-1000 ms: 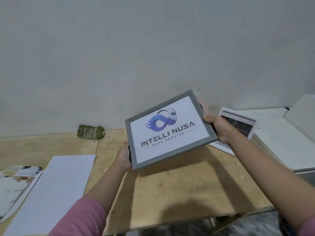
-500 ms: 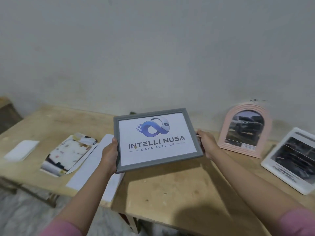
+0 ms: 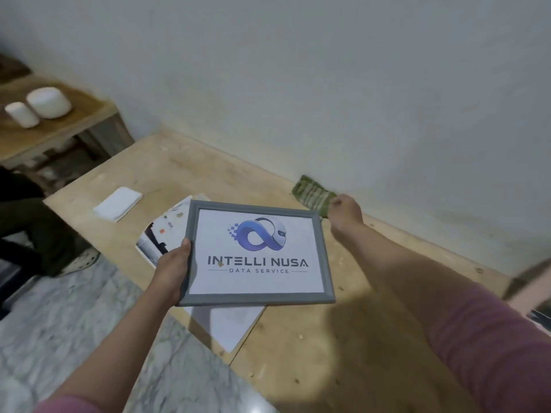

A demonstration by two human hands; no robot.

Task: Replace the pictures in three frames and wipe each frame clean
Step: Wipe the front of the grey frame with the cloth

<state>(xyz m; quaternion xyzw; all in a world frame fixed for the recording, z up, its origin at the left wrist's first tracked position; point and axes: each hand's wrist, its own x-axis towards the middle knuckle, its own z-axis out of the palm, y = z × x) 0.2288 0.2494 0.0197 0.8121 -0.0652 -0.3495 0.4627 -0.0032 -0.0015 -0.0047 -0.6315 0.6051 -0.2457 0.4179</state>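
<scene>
A grey picture frame (image 3: 256, 298) with a logo print reading "INTELLI NUSA" is held level above the wooden table (image 3: 313, 347). My left hand (image 3: 173, 269) grips its left edge, thumb on the front. My right hand (image 3: 346, 216) is off the frame and reaches over the green striped cloth (image 3: 310, 193) by the wall; whether it touches or grasps the cloth is unclear. The fingers of that hand are hidden behind its back.
Loose printed pictures (image 3: 162, 234) and a white sheet (image 3: 229, 323) lie under the frame. A small white pad (image 3: 117, 204) sits near the table's left corner. Two white containers (image 3: 49, 102) stand on a side table. A pink frame's edge (image 3: 527, 290) shows at right.
My right hand let go of the frame's right edge and moved up to the green cloth. The view swung left; my left hand alone now holds the frame.
</scene>
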